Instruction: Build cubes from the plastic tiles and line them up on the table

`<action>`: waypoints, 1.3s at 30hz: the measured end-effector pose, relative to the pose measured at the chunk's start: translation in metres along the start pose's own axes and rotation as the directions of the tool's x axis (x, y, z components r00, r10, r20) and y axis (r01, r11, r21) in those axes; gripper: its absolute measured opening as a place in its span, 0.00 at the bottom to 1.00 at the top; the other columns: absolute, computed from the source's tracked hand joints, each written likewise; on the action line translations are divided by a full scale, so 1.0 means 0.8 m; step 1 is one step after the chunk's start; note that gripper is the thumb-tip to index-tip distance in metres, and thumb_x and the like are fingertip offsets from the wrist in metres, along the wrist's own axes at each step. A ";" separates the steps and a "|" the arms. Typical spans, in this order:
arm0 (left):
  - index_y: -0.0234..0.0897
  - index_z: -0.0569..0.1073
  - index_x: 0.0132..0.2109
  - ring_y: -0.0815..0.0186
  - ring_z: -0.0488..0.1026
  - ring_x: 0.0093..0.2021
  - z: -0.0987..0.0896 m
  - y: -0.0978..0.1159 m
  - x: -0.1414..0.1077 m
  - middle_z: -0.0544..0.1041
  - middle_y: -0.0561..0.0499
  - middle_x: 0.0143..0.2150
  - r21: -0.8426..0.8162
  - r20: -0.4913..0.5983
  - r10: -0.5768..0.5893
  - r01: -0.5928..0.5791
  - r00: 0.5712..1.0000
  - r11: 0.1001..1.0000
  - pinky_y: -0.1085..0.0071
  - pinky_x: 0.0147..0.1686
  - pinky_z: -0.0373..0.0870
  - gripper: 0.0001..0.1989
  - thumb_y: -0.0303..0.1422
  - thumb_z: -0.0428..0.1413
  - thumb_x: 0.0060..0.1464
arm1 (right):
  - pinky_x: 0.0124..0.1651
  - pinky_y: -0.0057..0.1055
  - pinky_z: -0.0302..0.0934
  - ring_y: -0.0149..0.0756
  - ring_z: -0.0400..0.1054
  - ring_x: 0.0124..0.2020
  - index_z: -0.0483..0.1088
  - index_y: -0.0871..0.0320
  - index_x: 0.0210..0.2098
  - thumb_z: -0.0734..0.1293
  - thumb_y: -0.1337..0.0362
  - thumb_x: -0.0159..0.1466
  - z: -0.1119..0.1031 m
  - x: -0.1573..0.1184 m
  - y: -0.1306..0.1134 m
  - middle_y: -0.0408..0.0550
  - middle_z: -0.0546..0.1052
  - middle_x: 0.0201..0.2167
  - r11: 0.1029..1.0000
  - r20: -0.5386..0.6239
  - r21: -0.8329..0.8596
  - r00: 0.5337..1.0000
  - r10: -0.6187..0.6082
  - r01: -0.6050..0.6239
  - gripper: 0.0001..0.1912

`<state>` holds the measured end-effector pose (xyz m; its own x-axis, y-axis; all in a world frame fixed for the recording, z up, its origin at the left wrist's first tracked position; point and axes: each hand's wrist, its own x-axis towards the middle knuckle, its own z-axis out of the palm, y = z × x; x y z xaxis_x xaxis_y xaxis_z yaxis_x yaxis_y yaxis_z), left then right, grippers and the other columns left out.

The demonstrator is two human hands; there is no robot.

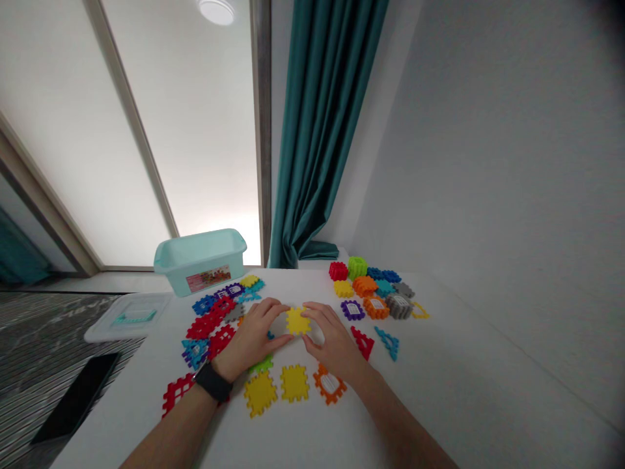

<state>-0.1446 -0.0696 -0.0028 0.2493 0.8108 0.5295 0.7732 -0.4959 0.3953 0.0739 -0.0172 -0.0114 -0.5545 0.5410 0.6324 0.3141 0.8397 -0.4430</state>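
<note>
A small yellow toothed square (297, 321) is pinched between both hands above the white table. My left hand (254, 335), with a black watch on its wrist, grips its left edge with thumb and fingers. On the opposite edge, my right hand (332, 339) holds the same piece. Nearer to me lie two yellow squares (260, 393) (294, 383) and an orange frame piece (329, 384). A green piece (262, 364) is partly hidden beside my left hand. Red interlocking pieces (211, 318) lie left of that hand.
A mint bin (208, 262) stands at the back left of the table (273, 443), beside its clear lid (127, 317). Stacked colourful pieces (376, 308) sit at the back right, with a red triangle (362, 342) and a blue triangle (387, 343) nearer.
</note>
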 end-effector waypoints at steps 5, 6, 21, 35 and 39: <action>0.42 0.69 0.57 0.55 0.71 0.50 -0.001 0.001 0.001 0.73 0.45 0.51 0.045 -0.030 0.017 -0.015 0.999 0.999 0.59 0.50 0.69 0.21 0.37 0.62 0.59 | 0.61 0.52 0.63 0.46 0.66 0.59 0.65 0.53 0.53 0.65 0.74 0.60 0.000 0.000 -0.001 0.55 0.72 0.56 1.000 -0.011 -0.006 1.000 -0.013 0.013 0.22; 0.42 0.69 0.57 0.55 0.71 0.50 -0.001 0.001 0.000 0.73 0.45 0.51 0.050 -0.032 0.018 -0.017 0.999 0.999 0.59 0.50 0.69 0.21 0.37 0.62 0.58 | 0.61 0.51 0.63 0.46 0.66 0.59 0.65 0.53 0.53 0.65 0.74 0.60 0.000 0.000 -0.002 0.55 0.72 0.56 1.000 -0.015 -0.001 1.000 -0.013 0.013 0.23; 0.40 0.70 0.57 0.54 0.71 0.50 0.000 0.000 0.000 0.74 0.45 0.50 0.067 -0.047 0.016 -0.013 0.999 0.998 0.57 0.50 0.68 0.22 0.35 0.62 0.56 | 0.63 0.51 0.62 0.46 0.65 0.60 0.66 0.52 0.54 0.65 0.72 0.61 -0.001 0.001 -0.002 0.54 0.72 0.57 0.999 -0.010 0.044 1.000 0.026 -0.025 0.22; 0.43 0.71 0.55 0.58 0.73 0.44 0.007 0.009 0.009 0.73 0.48 0.47 -0.062 -0.029 -0.051 0.049 0.998 0.997 0.61 0.46 0.70 0.20 0.36 0.62 0.57 | 0.65 0.48 0.60 0.43 0.64 0.62 0.70 0.52 0.49 0.65 0.71 0.63 -0.013 0.000 -0.003 0.52 0.70 0.59 0.993 0.019 0.070 0.995 0.099 -0.100 0.16; 0.42 0.72 0.55 0.57 0.73 0.47 0.006 0.010 0.017 0.73 0.47 0.48 -0.050 -0.005 -0.047 0.047 0.999 0.998 0.60 0.47 0.70 0.19 0.38 0.62 0.57 | 0.65 0.46 0.60 0.43 0.65 0.61 0.71 0.52 0.49 0.66 0.71 0.63 -0.022 0.001 0.000 0.52 0.71 0.58 0.988 0.035 0.080 0.991 0.130 -0.132 0.16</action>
<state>-0.1323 -0.0615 0.0041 0.2094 0.8317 0.5142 0.7537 -0.4723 0.4570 0.0869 -0.0157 0.0002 -0.5354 0.6434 0.5471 0.3223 0.7544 -0.5718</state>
